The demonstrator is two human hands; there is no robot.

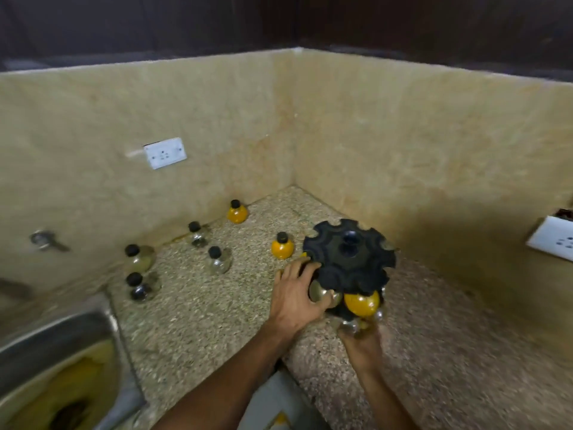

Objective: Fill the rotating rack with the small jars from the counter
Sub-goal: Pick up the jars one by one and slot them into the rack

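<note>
The black rotating rack (350, 257) stands on the speckled counter (198, 305) near the corner. A yellow-filled jar (362, 303) hangs in its front slot. My left hand (294, 297) grips a clear jar (322, 295) at the rack's left side. Under the rack's front edge, my right hand (361, 339) touches the lower jars; its fingers are mostly hidden. Loose round jars with black caps stand on the counter: two yellow ones (237, 212) (282, 247) and several clear or dark ones (220, 260) (197, 234) (139, 257) (141, 287).
A steel sink (59, 342) lies at the lower left. Beige stone walls meet in a corner behind the rack. White sockets sit on the left wall (165, 153) and the right wall (553, 242). A metal tap fitting (46, 240) projects from the left wall.
</note>
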